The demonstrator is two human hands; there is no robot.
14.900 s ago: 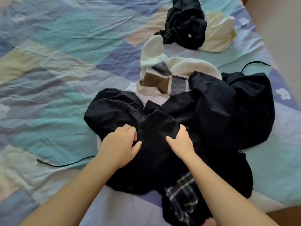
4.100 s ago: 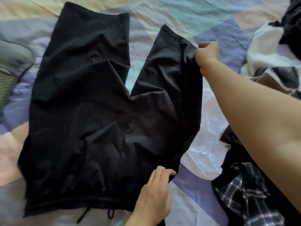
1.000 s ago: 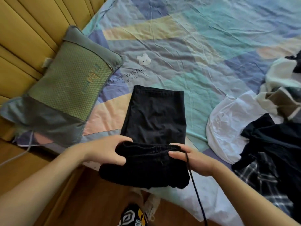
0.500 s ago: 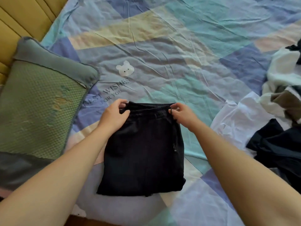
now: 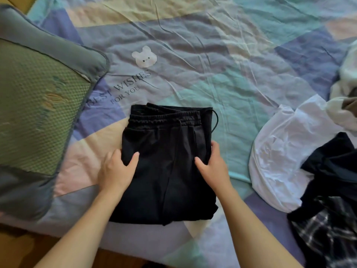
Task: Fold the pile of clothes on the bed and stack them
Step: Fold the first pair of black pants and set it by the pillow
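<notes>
Black trousers (image 5: 166, 163), folded into a rectangle, lie on the patchwork bedsheet (image 5: 222, 70) near the bed's front edge. Their elastic waistband faces away from me and a drawstring loops out at the top right. My left hand (image 5: 117, 169) grips the bundle's left side, thumb on top and fingers tucked under the edge. My right hand (image 5: 214, 165) grips the right side the same way. The unfolded pile is at the right: a white garment (image 5: 280, 151), a black garment (image 5: 332, 161), a plaid piece (image 5: 328, 235) and a cream garment (image 5: 345, 105).
A green and grey pillow (image 5: 38, 105) lies on the left of the bed, close to the trousers. The bed's front edge runs along the bottom, with wooden floor (image 5: 17, 248) below it. Bare sheet stretches beyond the trousers.
Both hands have slid from the waistband corners at the far end down to the sides of the folded trousers. The bundle lies flat on the sheet.
</notes>
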